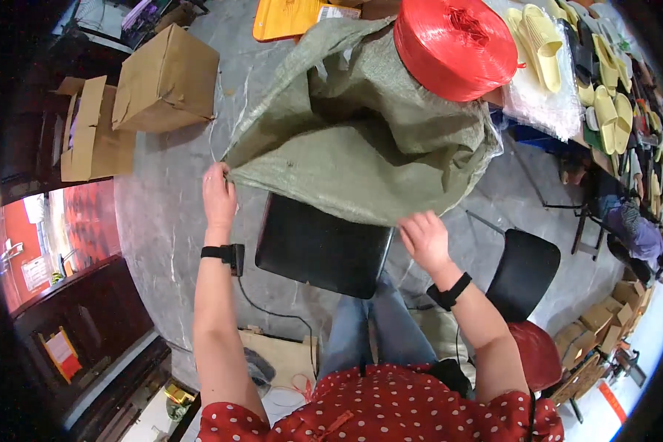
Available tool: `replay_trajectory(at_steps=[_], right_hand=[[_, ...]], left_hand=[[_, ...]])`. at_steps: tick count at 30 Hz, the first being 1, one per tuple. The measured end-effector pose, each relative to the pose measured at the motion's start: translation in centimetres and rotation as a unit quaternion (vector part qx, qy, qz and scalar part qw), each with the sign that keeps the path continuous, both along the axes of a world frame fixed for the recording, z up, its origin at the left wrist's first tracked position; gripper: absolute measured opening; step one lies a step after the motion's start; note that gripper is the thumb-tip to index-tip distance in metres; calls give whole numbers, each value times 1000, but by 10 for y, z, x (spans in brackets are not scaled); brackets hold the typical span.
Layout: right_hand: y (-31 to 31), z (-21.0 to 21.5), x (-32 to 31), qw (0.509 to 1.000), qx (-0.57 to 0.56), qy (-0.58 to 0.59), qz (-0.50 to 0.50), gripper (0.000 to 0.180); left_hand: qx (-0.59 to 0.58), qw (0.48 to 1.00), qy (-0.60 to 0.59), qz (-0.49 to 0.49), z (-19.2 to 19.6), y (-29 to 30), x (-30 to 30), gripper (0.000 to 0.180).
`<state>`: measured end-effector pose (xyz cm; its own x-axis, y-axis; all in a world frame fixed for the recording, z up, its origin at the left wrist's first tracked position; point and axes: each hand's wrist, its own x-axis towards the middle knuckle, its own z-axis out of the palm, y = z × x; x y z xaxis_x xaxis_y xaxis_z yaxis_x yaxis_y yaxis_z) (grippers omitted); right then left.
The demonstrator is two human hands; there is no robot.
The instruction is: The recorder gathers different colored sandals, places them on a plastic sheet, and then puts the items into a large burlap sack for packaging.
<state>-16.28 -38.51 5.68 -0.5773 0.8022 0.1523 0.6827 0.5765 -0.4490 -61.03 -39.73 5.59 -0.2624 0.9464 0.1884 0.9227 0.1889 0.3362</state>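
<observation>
A large olive-green woven sack (pixel 346 166) spreads out in front of me, its mouth gaping toward me. My left hand (pixel 219 193) is closed on the sack's left corner. Over on the right, my right hand (pixel 423 234) pinches the near edge of the mouth, fingers bent over the rim. Folds hide the inside of the sack. A big roll of shiny red plastic twine (pixel 449 55) sits on the sack's far right part. Beneath the near rim is a black padded seat (pixel 324 247), partly covered by the sack.
Cardboard boxes (pixel 166 81) stand at the far left. Pale yellow slippers (pixel 541 44) lie on a table at the far right. A black-backed chair with a red seat (pixel 534 353) is by my right arm. A yellow-orange stool (pixel 283 18) is at the back. Cables trail near my legs.
</observation>
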Motion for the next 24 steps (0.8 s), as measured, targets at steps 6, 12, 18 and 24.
replay_trajectory(at_steps=[6, 12, 18, 24], right_hand=[[-50, -19, -12, 998, -36, -41, -24, 27], [-58, -18, -13, 986, -102, 49, -124, 44], [-47, -13, -29, 888, -198, 184, -372, 48], [-49, -93, -25, 900, -249, 56, -354, 61]], left_hand=[[-93, 987, 82, -101, -13, -27, -15, 36], [-138, 945, -293, 37, -59, -11, -22, 47], [-113, 845, -513, 99, -84, 3, -25, 45], [-346, 902, -254, 42, -137, 5, -85, 39]])
